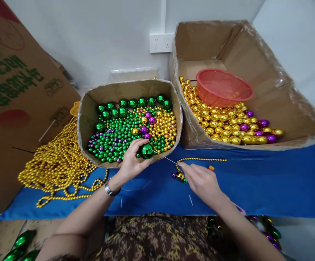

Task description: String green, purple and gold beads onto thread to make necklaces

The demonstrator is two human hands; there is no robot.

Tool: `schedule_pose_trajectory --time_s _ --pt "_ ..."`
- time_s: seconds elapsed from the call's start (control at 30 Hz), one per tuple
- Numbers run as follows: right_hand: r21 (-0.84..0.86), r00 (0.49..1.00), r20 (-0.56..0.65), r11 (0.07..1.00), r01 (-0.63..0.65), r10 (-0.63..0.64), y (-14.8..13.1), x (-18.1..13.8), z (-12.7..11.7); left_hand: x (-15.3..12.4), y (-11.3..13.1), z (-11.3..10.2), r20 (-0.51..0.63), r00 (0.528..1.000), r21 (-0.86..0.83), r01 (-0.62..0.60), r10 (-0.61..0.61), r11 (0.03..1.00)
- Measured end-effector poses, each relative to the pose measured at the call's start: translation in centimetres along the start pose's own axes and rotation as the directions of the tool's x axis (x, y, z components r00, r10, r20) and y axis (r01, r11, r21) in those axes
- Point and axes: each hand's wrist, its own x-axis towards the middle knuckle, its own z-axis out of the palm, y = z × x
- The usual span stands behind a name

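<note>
My left hand [132, 158] grips a large shiny green ball [146, 151] between thumb and fingers, just over the front rim of the middle cardboard box. A thin needle [165, 157] runs from the ball to my right hand [201, 181], whose fingers are pinched on its other end. Whether the tip has entered the ball I cannot tell. Close to my right fingertips, a string of small gold beads [201, 159] lies on the blue cloth, with a cluster of gold, purple and green balls [180, 176] at its near end.
The middle box [130, 87] holds green, gold and purple beads. A larger box [277, 72] at right contains gold and purple balls and a red plastic basket [223, 88]. Gold bead chains [62, 163] are heaped at left beside a tall printed carton [18, 108]. Blue cloth [282, 181] covers the table.
</note>
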Motion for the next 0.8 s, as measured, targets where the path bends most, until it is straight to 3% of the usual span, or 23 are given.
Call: schedule_pose_trajectory --time_s 0.2,0.3,0.4,0.53,0.63,0.73,0.8 --pt "-0.115 0.997 0.058 0.991 0.064 -0.058 0.3 0.6 -1.2 -0.1 -0.4 -0.6 0.023 0.985 0.196 -0.172 0.171 0.965" --pt "-0.18 0.986 0.142 0.978 0.109 -0.084 -0.2 2.0 -2.8 -0.2 -0.2 -0.7 0.199 0.936 0.277 -0.338 0.291 0.899" --pt "-0.176 0.97 0.209 0.971 0.16 -0.122 -0.9 3.9 -4.4 -0.1 0.3 -0.4 0.369 0.878 0.243 -0.407 0.304 0.881" --pt "-0.203 0.962 0.225 0.958 0.2 -0.154 -1.1 6.0 -5.8 0.3 0.4 -0.3 0.398 0.888 0.266 -0.353 0.231 0.897" --pt "-0.283 0.971 0.199 0.941 0.188 -0.134 -0.3 6.2 -6.1 0.5 0.3 -0.6 0.325 0.929 0.254 -0.265 0.176 0.93" --pt "-0.277 0.985 0.142 0.951 0.136 -0.1 0.6 4.9 -5.4 0.8 0.0 -0.7 0.1 0.995 0.021 -0.021 0.019 1.0" --pt "-0.202 0.994 0.092 0.976 0.075 -0.057 0.9 3.5 -4.2 1.0 -0.1 -0.5 0.0 0.983 -0.277 0.175 -0.182 0.945"
